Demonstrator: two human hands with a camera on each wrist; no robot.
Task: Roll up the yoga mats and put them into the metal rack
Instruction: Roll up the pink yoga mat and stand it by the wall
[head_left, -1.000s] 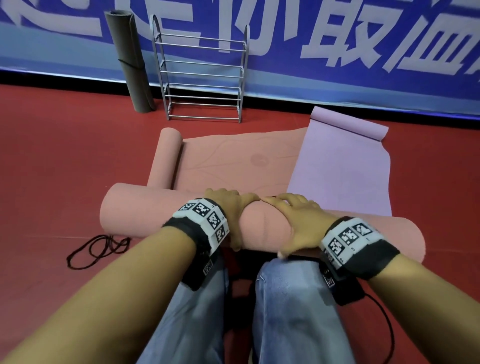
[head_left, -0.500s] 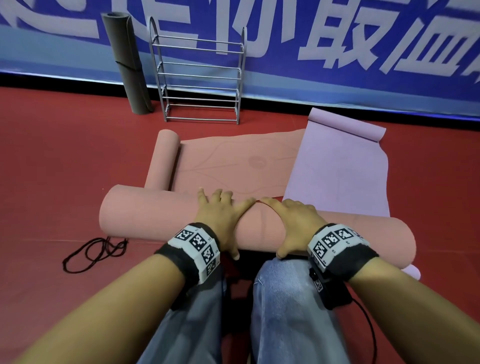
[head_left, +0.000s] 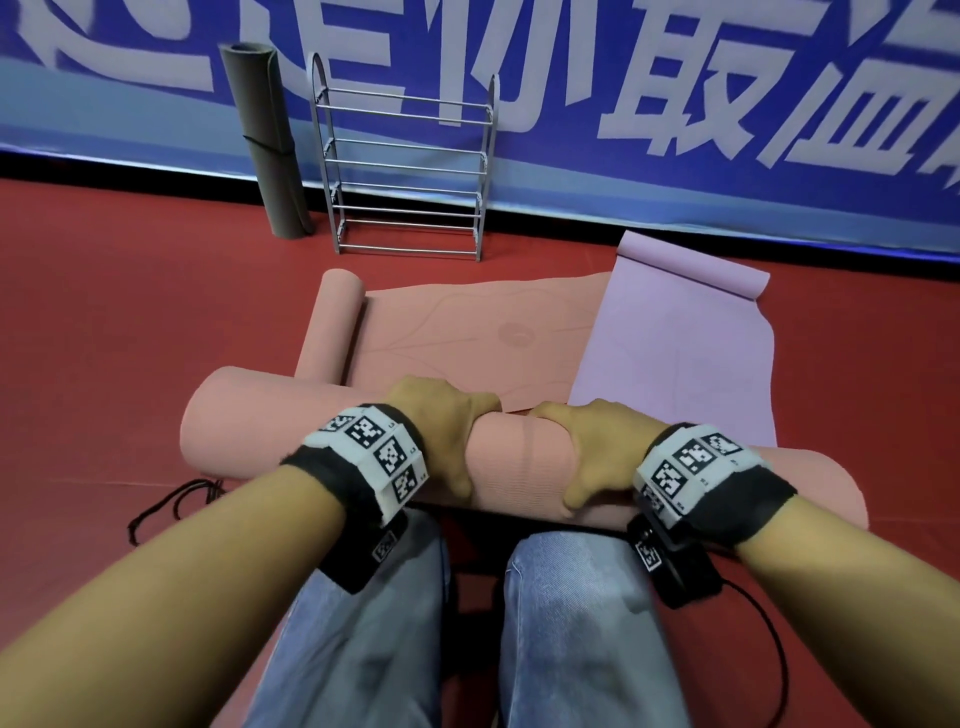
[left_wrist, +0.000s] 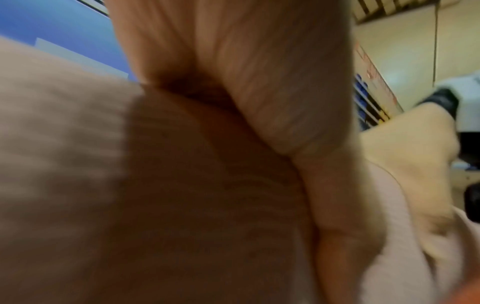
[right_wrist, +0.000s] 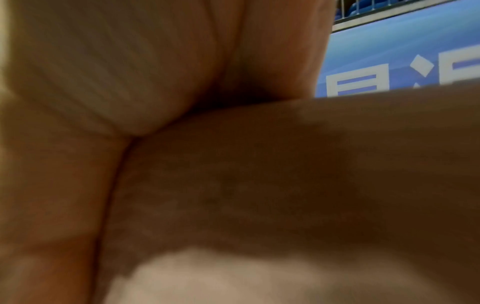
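A thick pink mat roll (head_left: 260, 421) lies crosswise on the red floor in front of my knees. My left hand (head_left: 447, 436) and right hand (head_left: 587, 452) grip its middle side by side, fingers curled over the far side and thumbs on the near side. Beyond it a pink mat (head_left: 467, 332) lies flat, its left end curled up. A purple mat (head_left: 675, 358) lies flat on the right with its far end curled. The empty metal rack (head_left: 410, 166) stands against the wall. Both wrist views are blurred close-ups of palm and pink mat (left_wrist: 64, 144).
A grey rolled mat (head_left: 265, 140) leans on the blue banner wall left of the rack. A black cord (head_left: 171, 504) lies on the floor by the roll's left end. A black cable (head_left: 769, 623) trails from my right wrist. My jeans-clad knees sit behind the roll.
Half a second ago both hands lay stretched over the top of the roll. Now their fingers have curled round it, and the roll has shifted a little away from me.
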